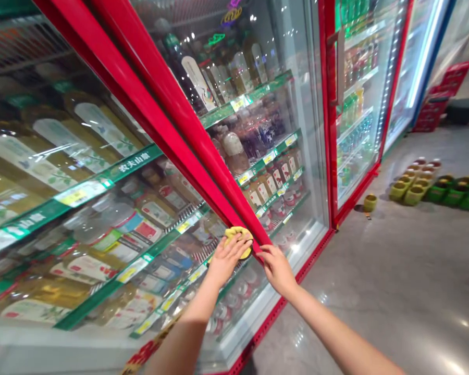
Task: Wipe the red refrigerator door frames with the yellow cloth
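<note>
My left hand (229, 258) presses a yellow cloth (240, 234) with a dark edge against the glass, beside the red door frame (219, 192) of a drinks fridge. Its fingers lie over the cloth. Just to the right, my right hand (276, 265) has its fingers curled at the edge of the same red frame, low on the door. The fridge's glass door (113, 172) on the left covers shelves of bottles (97, 125), and more bottles stand behind the glass on the right. Part of the cloth is hidden under my left hand.
Another red-framed fridge door with a handle (340, 70) stands beyond. On the grey floor (359, 281) sit several yellow pots (414, 194), green containers (457, 195) and a lone yellow pot (370, 202). Red boxes (433, 112) are stacked at the far right.
</note>
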A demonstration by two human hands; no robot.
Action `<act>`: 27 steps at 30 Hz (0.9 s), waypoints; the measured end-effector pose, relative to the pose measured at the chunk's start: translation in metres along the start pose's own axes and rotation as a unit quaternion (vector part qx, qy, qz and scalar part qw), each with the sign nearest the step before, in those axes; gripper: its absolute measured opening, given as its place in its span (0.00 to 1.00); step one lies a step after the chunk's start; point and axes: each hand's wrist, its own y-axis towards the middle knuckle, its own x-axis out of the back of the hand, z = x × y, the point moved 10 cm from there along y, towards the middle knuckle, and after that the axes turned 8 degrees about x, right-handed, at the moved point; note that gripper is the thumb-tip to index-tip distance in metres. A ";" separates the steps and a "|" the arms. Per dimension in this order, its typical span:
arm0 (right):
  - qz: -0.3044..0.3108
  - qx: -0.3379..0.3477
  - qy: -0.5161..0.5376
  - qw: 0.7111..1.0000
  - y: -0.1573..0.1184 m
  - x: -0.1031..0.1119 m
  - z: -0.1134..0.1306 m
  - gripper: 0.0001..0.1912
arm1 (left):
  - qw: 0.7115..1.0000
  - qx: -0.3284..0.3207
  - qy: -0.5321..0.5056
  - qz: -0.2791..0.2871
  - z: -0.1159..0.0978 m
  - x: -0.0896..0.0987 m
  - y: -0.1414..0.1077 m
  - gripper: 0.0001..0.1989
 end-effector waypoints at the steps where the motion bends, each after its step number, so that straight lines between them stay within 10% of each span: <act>1: 0.003 -0.001 0.003 1.000 -0.001 0.000 0.001 0.24 | 1.000 -0.026 -0.007 0.005 -0.004 -0.001 -0.002 0.29; 4: 0.009 -0.007 0.007 1.000 0.000 0.003 0.003 0.24 | 0.997 -0.068 -0.021 0.020 0.002 0.003 -0.007 0.28; 8: -0.017 -0.025 0.000 1.000 0.005 0.013 0.000 0.23 | 0.999 0.030 -0.020 0.022 0.033 0.008 -0.007 0.33; 15: 0.004 -0.035 0.009 0.999 -0.004 -0.001 -0.003 0.23 | 0.999 0.014 -0.048 0.006 0.006 -0.005 -0.015 0.33; 21: 0.010 -0.043 0.008 0.999 0.001 0.004 -0.002 0.23 | 0.997 0.055 -0.044 0.003 0.038 0.010 -0.016 0.32; 27: 0.050 -0.030 0.010 0.998 -0.010 -0.007 -0.006 0.22 | 0.998 -0.006 -0.068 -0.011 -0.003 -0.006 -0.024 0.25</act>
